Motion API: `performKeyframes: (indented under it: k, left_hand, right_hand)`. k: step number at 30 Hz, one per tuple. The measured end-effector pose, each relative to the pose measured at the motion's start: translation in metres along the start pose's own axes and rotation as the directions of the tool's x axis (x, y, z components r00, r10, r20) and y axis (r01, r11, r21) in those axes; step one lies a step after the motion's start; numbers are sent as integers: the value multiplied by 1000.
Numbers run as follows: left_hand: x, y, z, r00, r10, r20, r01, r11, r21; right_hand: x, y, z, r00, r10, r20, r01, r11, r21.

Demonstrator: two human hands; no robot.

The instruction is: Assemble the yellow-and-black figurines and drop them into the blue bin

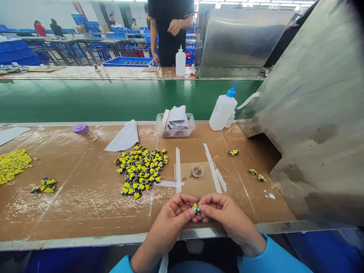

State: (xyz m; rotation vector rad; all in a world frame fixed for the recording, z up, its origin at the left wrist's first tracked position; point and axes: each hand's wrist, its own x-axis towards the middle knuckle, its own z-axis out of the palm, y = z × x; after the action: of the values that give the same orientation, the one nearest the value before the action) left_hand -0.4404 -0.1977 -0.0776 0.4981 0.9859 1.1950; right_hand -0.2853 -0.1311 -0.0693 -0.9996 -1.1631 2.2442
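A small yellow-and-black figurine [196, 209] sits between the fingertips of both hands, just above the near edge of the bench. My left hand [179, 212] is closed, pinching it from the left. From the right side my right hand [217, 208] pinches it too, thumb and fingers together. Its underside is hidden by the fingers. Beyond the hands a taped cardboard square [204, 185] carries a small round cup [197, 171] with a thin stick [209, 162] leaning in it. A large pile of similar figurines [142, 168] lies to the left of the square.
Flat yellow pieces [13, 165] are heaped at far left. A purple-lidded jar [82, 131], a clear tub [179, 132] and a blue-tipped bottle [223, 112] line the back edge, before a green belt [113, 98]. A metal hood [313, 125] stands right. Across the belt is a person [170, 34].
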Motion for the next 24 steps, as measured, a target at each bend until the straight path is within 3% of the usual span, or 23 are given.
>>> performKeyframes:
  k: [9,24]
  left_hand:
    - [0,-3,0,999,21,-26,-21,1000,14]
    - [0,-3,3,998,15,-58,-10,996,90]
  right_hand:
    - [-7,8,6,993,-56,-108,49,997,-65]
    - [-11,20,7,958,-231,-168,200,962,-183]
